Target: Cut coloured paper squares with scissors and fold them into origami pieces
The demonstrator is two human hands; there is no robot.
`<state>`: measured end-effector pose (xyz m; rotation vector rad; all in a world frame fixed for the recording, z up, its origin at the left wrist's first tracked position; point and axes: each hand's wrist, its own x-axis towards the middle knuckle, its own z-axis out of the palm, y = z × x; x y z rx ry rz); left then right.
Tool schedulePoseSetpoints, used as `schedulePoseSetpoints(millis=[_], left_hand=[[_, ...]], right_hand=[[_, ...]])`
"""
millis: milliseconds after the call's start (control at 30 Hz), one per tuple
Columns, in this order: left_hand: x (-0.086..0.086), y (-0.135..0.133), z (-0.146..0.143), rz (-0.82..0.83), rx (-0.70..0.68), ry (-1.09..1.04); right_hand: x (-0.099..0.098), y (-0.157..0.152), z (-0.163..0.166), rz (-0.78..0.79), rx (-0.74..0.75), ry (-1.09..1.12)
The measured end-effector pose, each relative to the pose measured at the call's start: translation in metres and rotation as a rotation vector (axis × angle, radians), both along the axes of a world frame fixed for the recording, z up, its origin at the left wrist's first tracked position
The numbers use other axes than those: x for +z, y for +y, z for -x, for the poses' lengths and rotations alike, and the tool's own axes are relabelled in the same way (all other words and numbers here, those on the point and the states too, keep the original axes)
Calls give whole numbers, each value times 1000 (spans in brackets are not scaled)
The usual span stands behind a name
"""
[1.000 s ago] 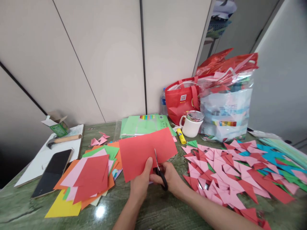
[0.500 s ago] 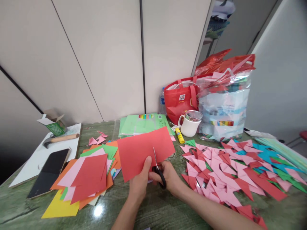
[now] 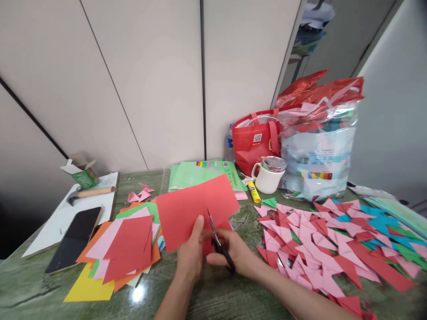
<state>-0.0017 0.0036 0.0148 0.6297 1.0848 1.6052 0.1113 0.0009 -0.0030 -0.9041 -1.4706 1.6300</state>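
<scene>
My left hand [image 3: 191, 254] pinches the near edge of a red paper sheet [image 3: 190, 206], thumb on top, holding it tilted above the green marble table [image 3: 213, 293]. My right hand [image 3: 235, 255] grips black-handled scissors [image 3: 218, 243], whose blades stand in a cut running up from the sheet's near edge. A flap of red hangs loose on the right of the cut. Left of my hands lies a stack of coloured paper sheets [image 3: 116, 249]. To the right spreads a heap of pink and red folded triangles [image 3: 316, 240].
A phone [image 3: 75, 238] and a hammer [image 3: 88, 193] lie on a white board at the left, beside a small green box [image 3: 82, 175]. Behind are a green paper pack [image 3: 200, 173], glue stick [image 3: 254, 192], white mug [image 3: 268, 175], red bag [image 3: 255, 140] and a clear plastic bag [image 3: 316, 151].
The red sheet has swung a little to the left and the scissors have cut further into it, with the right part of the sheet now drooping. The view shifted slightly.
</scene>
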Motion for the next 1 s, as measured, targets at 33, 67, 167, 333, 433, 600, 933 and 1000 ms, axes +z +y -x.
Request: schedulePoseSetpoints(millis=[33,67,167,333,433,600,933,1000], left_hand=[[5,2,3,-50,7,-54],[10,4,7,-91,13,-103],[20,10,19,-143,5,-175],[23,12,30,-118,-71,-169],[23,11,31,-100,-151,-129],[23,6,35,-115,-374,37],[14,16,36,1,-93,186],[13,17,35,5,-84,97]], right_hand=[[-2,-1,0,-3,23,-16],[-5,-2,0,-10,25,-30],[-10,-2,2,-92,-212,-4],[-9,14,-4,-128,-680,182],[-6,24,-9,69,-599,350],[-6,27,-12,312,-477,555],[-12,30,-14,137,-804,484],[-12,31,-15,103,-854,480]])
